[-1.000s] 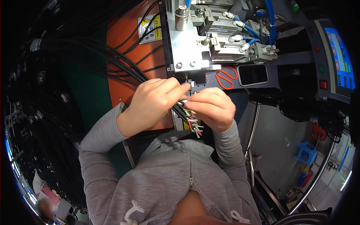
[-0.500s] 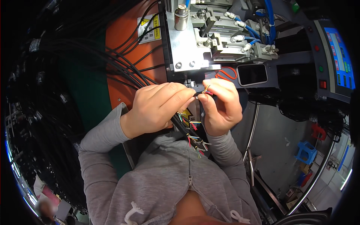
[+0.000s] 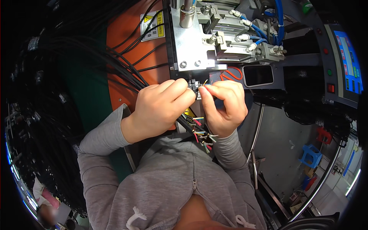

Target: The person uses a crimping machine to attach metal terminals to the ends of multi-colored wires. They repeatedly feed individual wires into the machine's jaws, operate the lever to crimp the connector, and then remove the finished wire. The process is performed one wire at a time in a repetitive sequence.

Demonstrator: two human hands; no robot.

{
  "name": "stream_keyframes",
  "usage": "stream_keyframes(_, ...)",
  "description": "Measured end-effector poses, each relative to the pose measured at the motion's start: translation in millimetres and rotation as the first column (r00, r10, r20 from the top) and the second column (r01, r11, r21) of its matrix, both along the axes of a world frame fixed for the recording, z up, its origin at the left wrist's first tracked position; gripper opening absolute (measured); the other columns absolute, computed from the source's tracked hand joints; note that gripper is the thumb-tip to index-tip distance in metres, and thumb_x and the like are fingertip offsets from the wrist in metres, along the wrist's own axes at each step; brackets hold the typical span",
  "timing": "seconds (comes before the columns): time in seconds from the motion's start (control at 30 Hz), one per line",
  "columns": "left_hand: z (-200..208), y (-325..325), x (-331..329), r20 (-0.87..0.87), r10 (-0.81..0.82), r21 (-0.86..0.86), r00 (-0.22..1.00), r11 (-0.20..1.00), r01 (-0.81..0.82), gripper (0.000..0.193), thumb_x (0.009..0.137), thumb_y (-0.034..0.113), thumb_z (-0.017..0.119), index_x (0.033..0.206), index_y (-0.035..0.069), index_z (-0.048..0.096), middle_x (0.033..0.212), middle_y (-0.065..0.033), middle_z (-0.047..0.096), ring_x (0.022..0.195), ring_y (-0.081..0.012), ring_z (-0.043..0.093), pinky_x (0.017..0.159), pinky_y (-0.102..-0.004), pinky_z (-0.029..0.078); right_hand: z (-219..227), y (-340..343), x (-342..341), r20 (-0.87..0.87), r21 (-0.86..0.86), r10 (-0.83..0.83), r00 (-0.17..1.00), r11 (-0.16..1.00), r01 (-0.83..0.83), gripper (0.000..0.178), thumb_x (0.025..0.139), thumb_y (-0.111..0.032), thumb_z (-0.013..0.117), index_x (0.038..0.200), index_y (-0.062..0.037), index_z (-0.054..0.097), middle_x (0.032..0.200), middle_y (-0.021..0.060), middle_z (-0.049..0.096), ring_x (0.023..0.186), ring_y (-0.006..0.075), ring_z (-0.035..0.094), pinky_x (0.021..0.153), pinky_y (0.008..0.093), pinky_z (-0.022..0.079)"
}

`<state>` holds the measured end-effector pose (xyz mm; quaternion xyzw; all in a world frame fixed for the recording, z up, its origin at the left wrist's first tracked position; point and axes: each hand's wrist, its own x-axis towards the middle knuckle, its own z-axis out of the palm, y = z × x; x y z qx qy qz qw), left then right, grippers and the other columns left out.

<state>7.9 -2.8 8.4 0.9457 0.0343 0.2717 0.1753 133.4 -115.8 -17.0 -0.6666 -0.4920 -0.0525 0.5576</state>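
My left hand point(image 3: 158, 106) is closed round black cables, knuckles up, at the edge of the machine. Below it hangs a bundle of black cable ends point(image 3: 187, 124), their stripped cores point(image 3: 199, 134) fanning out in red, yellow, blue, green and white. Thumb and forefinger of my right hand point(image 3: 226, 105) pinch thin coloured wires point(image 3: 206, 82), whose tips stick up from the grip. Just beyond both hands sits a small black and metal fixture point(image 3: 194, 85) at the machine's front. My fingers hide the part of the cable between the hands.
A steel plate point(image 3: 191, 50) and pneumatic cylinders point(image 3: 234, 51) with blue hoses stand ahead. A red-handled tool point(image 3: 232, 73) and a phone point(image 3: 258, 75) lie to their right, near a touchscreen panel point(image 3: 349, 61). Black cables cross the orange surface point(image 3: 126, 50). A blue stool point(image 3: 311, 155) stands on the floor.
My hands have drawn slightly apart, and the left fingers are more curled. The wire tips in my right hand now point up beside the fixture, which shows more.
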Motion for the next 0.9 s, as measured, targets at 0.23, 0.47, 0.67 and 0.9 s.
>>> stream_keyframes(0.23, -11, 4, -1, -0.001, -0.010, 0.144, 1.000, 0.990, 0.010, 0.022, 0.067, 0.008, 0.067, 0.089, 0.005, 0.067, 0.075, -0.0005, 0.052, 0.059, -0.0131, 0.051, 0.045, -0.0252, 0.039, 0, -19, 30, -0.735, -0.148, 0.209, 0.645, 0.878, -0.454, 0.009, 0.078, -0.003, 0.072, 0.080, 0.0013, 0.064, 0.076, 0.0049, 0.062, 0.071, 0.0117, 0.058, 0.063, 0.0254, 0.046)
stream_keyframes(0.47, -19, -4, 0, -0.023, 0.028, 0.160, 0.999, 0.987, -0.024, 0.034, 0.067, 0.011, 0.066, 0.100, 0.009, 0.070, 0.072, 0.0016, 0.050, 0.058, -0.0107, 0.048, 0.045, -0.0237, 0.039, -20, -14, 28, -0.540, -0.200, 0.149, 0.828, 0.933, -0.298, 0.006, 0.080, -0.001, 0.068, 0.082, 0.0027, 0.066, 0.077, 0.0077, 0.063, 0.073, 0.0159, 0.061, 0.067, 0.0267, 0.048)
stream_keyframes(0.67, -22, -9, 1, -0.137, 0.153, 0.237, 0.979, 0.964, -0.118, 0.034, 0.069, 0.010, 0.065, 0.103, 0.010, 0.069, 0.071, 0.0012, 0.044, 0.059, -0.0106, 0.046, 0.045, -0.0236, 0.040, -25, 2, 11, -0.082, -0.337, 0.031, 0.996, 0.940, -0.057, 0.006, 0.074, 0.001, 0.066, 0.074, -0.0016, 0.061, 0.073, 0.0104, 0.060, 0.068, 0.0279, 0.055, 0.062, 0.0349, 0.044)
stream_keyframes(0.9, -21, -10, 3, -0.130, 0.164, 0.219, 0.978, 0.967, -0.133, 0.031, 0.071, 0.009, 0.065, 0.101, 0.009, 0.070, 0.069, 0.0004, 0.043, 0.057, -0.0109, 0.048, 0.045, -0.0237, 0.040, -38, 4, 9, -0.162, -0.215, 0.017, 0.987, 0.975, -0.052, 0.006, 0.073, 0.002, 0.064, 0.074, -0.0014, 0.059, 0.070, 0.0091, 0.057, 0.067, 0.0249, 0.054, 0.062, 0.0339, 0.044)
